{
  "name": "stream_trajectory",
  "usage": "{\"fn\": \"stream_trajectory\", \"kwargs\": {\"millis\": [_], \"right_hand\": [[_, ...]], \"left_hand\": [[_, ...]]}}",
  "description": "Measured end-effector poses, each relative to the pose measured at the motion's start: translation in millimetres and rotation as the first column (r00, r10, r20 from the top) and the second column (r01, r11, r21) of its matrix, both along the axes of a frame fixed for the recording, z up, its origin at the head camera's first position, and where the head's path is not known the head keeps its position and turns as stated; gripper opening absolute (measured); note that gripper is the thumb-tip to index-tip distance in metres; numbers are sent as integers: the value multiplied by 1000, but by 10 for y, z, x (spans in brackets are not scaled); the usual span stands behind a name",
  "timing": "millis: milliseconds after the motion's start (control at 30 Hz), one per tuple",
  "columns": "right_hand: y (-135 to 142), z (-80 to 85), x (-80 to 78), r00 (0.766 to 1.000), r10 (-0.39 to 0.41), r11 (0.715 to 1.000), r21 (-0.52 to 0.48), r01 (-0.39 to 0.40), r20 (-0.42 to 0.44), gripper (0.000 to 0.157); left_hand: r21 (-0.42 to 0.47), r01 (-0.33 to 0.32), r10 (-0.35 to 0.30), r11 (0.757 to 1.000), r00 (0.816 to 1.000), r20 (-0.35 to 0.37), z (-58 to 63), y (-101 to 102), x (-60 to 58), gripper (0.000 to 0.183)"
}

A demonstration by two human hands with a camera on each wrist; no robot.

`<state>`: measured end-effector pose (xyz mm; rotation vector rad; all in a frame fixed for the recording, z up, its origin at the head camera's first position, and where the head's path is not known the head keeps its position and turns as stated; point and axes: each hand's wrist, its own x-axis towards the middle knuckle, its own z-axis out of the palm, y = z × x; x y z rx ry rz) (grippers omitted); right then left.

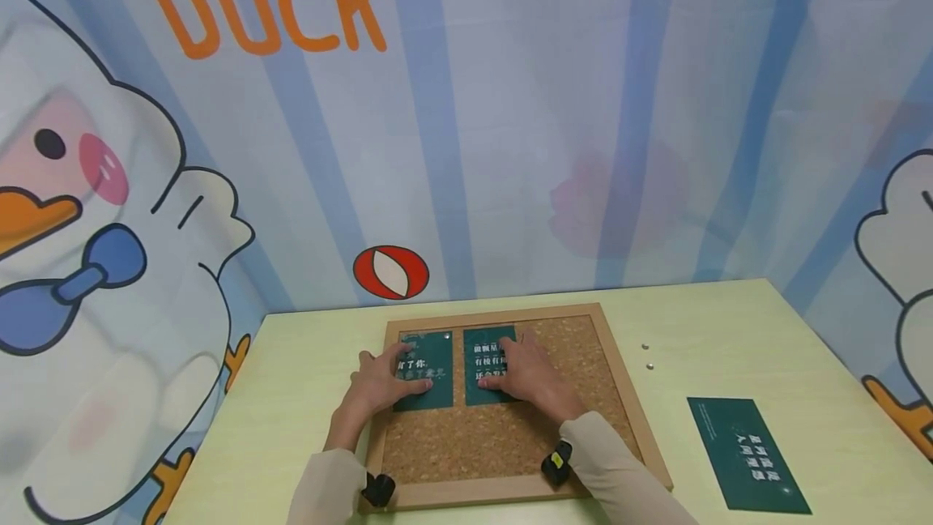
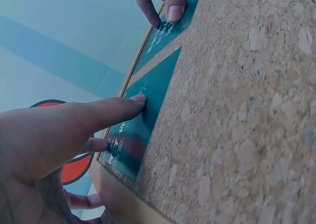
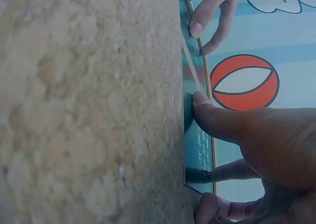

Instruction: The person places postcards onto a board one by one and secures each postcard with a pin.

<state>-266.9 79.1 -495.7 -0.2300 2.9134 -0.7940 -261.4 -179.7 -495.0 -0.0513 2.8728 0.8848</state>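
A wood-framed cork board lies on the table with two dark green cards with white lettering on its far part. My left hand touches the left card with its thumb and a fingertip, fingers spread. A small silver pin shows at that card's upper right corner. On the right card, my right hand rests its thumb and fingertips, partly covering the right side. In the left wrist view the left thumb lies straight on the card. A narrow strip of cork separates the cards.
A third green card lies on the pale yellow table, right of the board. Two small silver pins, one nearer the back and one nearer me, lie between board and wall. A printed curtain stands behind the table.
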Motion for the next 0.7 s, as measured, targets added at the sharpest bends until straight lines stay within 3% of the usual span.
{"fn": "stream_trajectory", "kwargs": {"millis": [200,333,500,700], "right_hand": [[14,-3,-6,1000,-2,1000,8,2,-7,84],[30,-17,-11,1000,-2,1000,0,2,-6,85],[41,-24,-14,1000,3,1000,5,-3,-11,85],[50,-33,-1,1000,17,1000,14,-16,-26,85]], "left_hand": [[-14,-35,35,999,999,16,42,46,-17,99],[-87,-54,51,995,998,-36,99,121,-59,109],[-182,-12,-7,983,995,-104,116,210,-164,109],[-211,76,-110,974,983,-150,39,273,-340,103]]}}
